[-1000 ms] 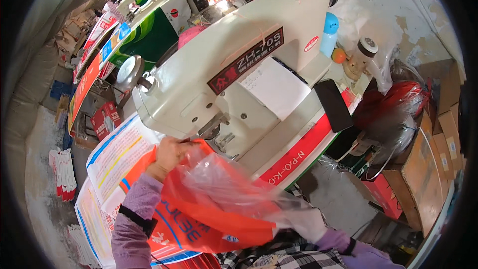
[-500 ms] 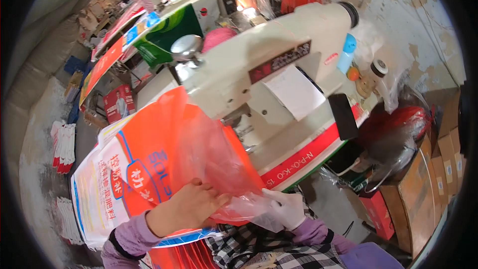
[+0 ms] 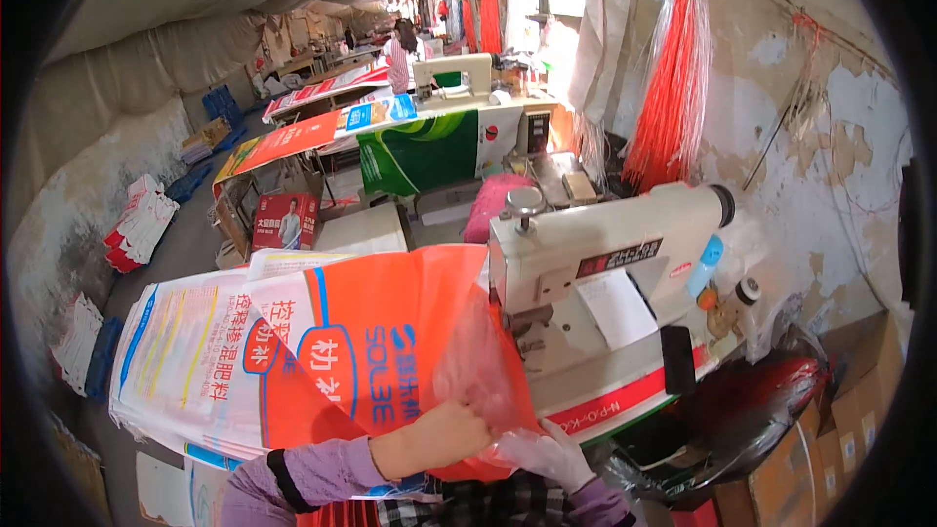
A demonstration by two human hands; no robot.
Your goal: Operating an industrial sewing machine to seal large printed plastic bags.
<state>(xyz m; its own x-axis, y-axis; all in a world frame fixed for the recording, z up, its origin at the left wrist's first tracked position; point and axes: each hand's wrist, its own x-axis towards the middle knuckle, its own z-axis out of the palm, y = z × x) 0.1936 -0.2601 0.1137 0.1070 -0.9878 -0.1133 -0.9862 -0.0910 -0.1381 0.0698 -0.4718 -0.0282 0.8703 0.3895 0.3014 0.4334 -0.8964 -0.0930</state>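
An orange and white printed sack [image 3: 405, 303] lies across the sewing table in front of me, with a clear plastic liner [image 3: 476, 356] showing at its right end. My left hand [image 3: 444, 437] is bare and closed at that end, its fingers curled on the film. In a white glove, my right hand [image 3: 558, 459] pinches the liner's near edge just to the right. A cream sewing machine [image 3: 610, 234] stands directly beyond the sack's end, its needle area close to the orange edge.
Right of the machine are a black phone [image 3: 677, 359], a blue bottle [image 3: 705, 265] and cardboard boxes [image 3: 791, 468]. Stacked sacks [image 3: 142, 224] sit on the floor at left. Red strands [image 3: 666, 88] hang on the wall. A person [image 3: 400, 59] stands far back.
My view has tilted up, so more of the room shows. The left hand's fingers, looser before, are now curled closed on the film. My right hand keeps its hold on the liner.
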